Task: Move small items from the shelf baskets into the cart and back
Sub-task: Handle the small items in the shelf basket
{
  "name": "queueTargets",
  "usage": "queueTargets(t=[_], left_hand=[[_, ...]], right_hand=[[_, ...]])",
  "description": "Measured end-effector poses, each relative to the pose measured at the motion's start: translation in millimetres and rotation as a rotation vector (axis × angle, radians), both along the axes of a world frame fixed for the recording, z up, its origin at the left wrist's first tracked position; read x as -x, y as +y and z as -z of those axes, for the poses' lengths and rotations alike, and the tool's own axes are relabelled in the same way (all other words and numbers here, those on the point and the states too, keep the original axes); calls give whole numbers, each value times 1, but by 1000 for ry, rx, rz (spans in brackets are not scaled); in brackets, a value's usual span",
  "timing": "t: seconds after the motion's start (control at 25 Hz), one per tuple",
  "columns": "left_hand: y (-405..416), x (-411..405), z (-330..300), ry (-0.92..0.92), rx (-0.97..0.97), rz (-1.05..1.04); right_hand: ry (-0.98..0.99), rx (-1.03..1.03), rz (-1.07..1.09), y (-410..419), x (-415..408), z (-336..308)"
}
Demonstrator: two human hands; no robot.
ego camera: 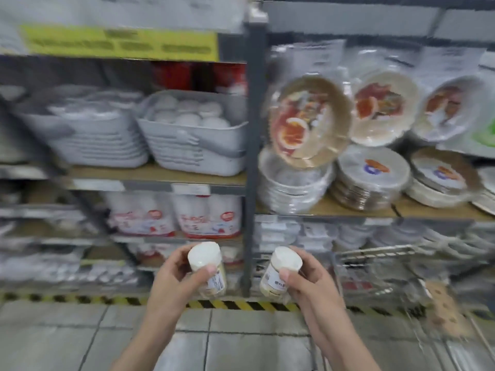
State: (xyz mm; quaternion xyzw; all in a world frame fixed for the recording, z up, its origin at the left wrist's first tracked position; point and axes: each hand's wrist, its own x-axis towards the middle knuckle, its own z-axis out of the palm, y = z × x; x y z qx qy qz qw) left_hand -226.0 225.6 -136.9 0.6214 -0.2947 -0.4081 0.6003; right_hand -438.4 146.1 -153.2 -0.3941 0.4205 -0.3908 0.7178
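Observation:
My left hand (pixel 174 287) grips a small clear jar with a white lid (pixel 205 259), fingers and thumb curled round it. My right hand (pixel 308 287) holds a second white-lidded jar (pixel 284 263) the same way. Both jars are held up in front of me, below shelf level. On the shelf above stands a grey basket (pixel 198 153) filled with several more white-lidded jars. A second grey basket (pixel 88 140) sits to its left. The wire cart (pixel 388 266) is at the lower right. The whole view is motion-blurred.
A dark shelf upright (pixel 253 156) rises between the baskets and stacks of wrapped disposable plates (pixel 372 180) on the right. Red-and-white packs (pixel 209 218) fill the lower shelf. Yellow-black hazard tape (pixel 241 305) marks the shelf base on the tiled floor.

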Motion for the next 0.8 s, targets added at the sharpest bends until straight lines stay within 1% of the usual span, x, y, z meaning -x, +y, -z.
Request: queueTargets(t=[0.12, 0.24, 0.44, 0.6, 0.68, 0.8], left_hand=[[55, -62, -5, -15, 24, -140], [119, -138, -10, 12, 19, -298], [207, -264, -23, -64, -35, -447], [238, -337, -30, -100, -12, -489], [240, -363, -33, -103, 7, -488], [230, -403, -36, -57, 46, -467]], right_hand=[[16, 17, -166, 17, -86, -7], [30, 7, -321, 53, -184, -12], [27, 24, -497, 114, -330, -17], [8, 24, -555, 138, -409, -25], [2, 5, -560, 139, -436, -28], [22, 29, -538, 128, -476, -33]])
